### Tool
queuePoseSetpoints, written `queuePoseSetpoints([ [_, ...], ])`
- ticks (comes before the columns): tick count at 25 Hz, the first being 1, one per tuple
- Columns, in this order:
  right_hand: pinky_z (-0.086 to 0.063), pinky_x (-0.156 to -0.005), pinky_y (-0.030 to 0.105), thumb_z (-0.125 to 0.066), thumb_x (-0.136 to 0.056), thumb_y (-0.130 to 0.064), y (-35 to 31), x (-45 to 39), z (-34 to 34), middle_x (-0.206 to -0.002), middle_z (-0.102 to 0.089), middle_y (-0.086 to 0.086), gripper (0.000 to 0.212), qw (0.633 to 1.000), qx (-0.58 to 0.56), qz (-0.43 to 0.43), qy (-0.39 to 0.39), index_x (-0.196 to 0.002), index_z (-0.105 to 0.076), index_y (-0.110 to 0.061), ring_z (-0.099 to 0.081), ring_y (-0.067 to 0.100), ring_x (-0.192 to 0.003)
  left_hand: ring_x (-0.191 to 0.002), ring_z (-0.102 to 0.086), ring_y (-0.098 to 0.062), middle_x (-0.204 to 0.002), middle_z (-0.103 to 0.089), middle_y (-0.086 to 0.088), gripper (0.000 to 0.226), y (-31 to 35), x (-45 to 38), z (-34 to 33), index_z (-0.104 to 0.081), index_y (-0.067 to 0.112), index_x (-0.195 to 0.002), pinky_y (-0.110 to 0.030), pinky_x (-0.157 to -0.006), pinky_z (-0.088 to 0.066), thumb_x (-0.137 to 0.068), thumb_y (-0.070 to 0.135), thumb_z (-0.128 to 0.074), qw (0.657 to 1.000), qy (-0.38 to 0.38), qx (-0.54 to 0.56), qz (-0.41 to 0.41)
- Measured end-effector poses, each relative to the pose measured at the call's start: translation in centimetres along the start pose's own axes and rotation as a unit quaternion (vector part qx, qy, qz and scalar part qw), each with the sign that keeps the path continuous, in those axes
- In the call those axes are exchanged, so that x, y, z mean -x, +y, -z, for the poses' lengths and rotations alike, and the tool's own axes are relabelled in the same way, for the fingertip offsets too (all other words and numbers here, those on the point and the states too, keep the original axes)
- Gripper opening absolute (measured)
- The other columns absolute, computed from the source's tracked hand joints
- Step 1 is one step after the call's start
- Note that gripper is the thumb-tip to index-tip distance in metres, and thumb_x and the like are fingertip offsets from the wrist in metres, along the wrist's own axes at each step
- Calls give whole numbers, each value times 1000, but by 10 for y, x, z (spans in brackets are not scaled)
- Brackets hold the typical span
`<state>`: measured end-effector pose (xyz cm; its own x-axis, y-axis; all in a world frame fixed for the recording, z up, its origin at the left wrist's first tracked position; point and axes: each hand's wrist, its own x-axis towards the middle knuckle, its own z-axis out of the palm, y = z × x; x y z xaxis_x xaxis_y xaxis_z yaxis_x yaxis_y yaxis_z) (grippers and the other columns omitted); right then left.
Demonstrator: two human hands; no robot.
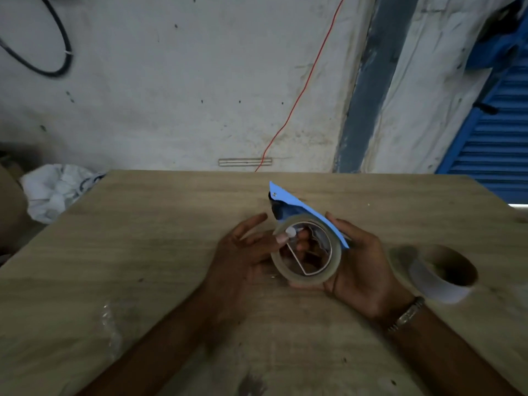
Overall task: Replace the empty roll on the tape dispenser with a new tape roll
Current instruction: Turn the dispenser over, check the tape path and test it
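A blue tape dispenser [297, 205] is held just above the wooden table [143, 252] at the centre. My right hand [363, 267] grips it from the right and below. A clear tape roll [307, 277] sits against the dispenser's side, facing me. My left hand [243, 250] is at the roll's left edge, with fingers spread and fingertips reaching into the roll's hole. An empty brown cardboard core [445, 272] with a white outer band lies on the table to the right of my right hand.
A crumpled white plastic bag [54, 190] lies off the table's far left corner. A red wire [300, 95] runs down the stained wall behind. A blue shutter [497, 138] stands at the right. Clear film scraps [111, 324] lie near my left forearm.
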<state>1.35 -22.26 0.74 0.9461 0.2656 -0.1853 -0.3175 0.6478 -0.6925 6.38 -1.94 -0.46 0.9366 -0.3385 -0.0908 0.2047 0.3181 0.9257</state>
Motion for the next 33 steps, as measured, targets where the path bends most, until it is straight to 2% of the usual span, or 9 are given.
queuePoseSetpoints([
  [2, -41, -112, 69, -78, -81, -50, -2, 2, 0, -122, -66, 18, 68, 993, 115, 17, 31, -133, -70, -8, -63, 33, -112, -90, -81, -20, -111, -83, -13, 81, 4, 1, 2, -60, 15, -141, -33, -78, -67, -64, 15, -86, 1000, 2, 8, -5],
  [4, -60, -91, 50, -74, -83, -53, 1, 1, -2, -108, -68, 14, 60, 976, 205, 39, 69, -125, -74, -11, -67, 22, -91, -91, -81, -20, -111, -82, -14, 83, 4, 2, 3, -58, 16, -142, -31, -76, -66, -65, 16, -87, 1000, 5, -8, -6],
  [6, -58, -75, 34, -72, -84, -48, 6, 0, -5, -97, -68, 10, 54, 969, 223, 67, 89, -120, -73, -8, -64, 17, -82, -95, -81, -23, -113, -82, -14, 86, 2, 3, 4, -56, 17, -144, -33, -78, -66, -65, 18, -89, 1000, 1, -32, -1],
  [10, -47, -112, 56, -61, -100, -41, 9, -2, -4, -131, -68, 17, 48, 977, 168, 65, 111, -131, -71, -7, -57, 33, -119, -115, -77, -28, -124, -80, -4, 82, -5, 9, -1, -53, 25, -144, -49, -95, -62, -73, 17, -93, 995, -51, -83, 37],
  [13, -37, -114, 71, -61, -98, -47, 10, -2, -2, -133, -55, 22, 50, 979, 154, 56, 122, -132, -71, -12, -47, 36, -121, -114, -77, -25, -122, -80, -3, 77, -6, 14, -6, -59, 22, -141, -51, -99, -61, -72, 21, -92, 989, -63, -128, 46],
  [21, -59, -99, 51, -39, -107, -54, 18, -1, -11, -123, -76, 21, 53, 963, 221, 83, 133, -114, -82, -23, -74, 27, -107, -115, -77, -23, -122, -81, -4, 73, -6, 15, -2, -58, 29, -144, -45, -93, -64, -78, 19, -87, 989, -58, -137, 20],
  [23, -60, -97, 46, -38, -108, -52, 23, -2, -12, -123, -76, 19, 54, 958, 224, 110, 141, -121, -78, -19, -75, 27, -111, -118, -76, -20, -125, -80, 0, 64, -10, 17, 0, -59, 30, -145, -41, -94, -64, -87, 15, -83, 985, -66, -162, -5],
  [28, -50, -109, 63, -51, -104, -52, 49, -7, -14, -125, -74, 23, 54, 945, 125, 205, 220, -132, -68, -9, -65, 50, -123, -142, -54, -1, -154, -57, 16, 75, -25, 31, -15, -33, 31, -162, -34, -118, -47, -96, 46, -66, 946, -91, -284, -128],
  [33, -54, -106, 57, -55, -102, -51, 72, -4, -25, -123, -76, 19, 48, 944, 58, 204, 254, -125, -73, -13, -70, 40, -119, -150, -43, -3, -164, -39, 11, 80, -43, 40, -26, -19, 40, -159, -28, -122, -37, -95, 47, -64, 950, -95, -251, -163],
])
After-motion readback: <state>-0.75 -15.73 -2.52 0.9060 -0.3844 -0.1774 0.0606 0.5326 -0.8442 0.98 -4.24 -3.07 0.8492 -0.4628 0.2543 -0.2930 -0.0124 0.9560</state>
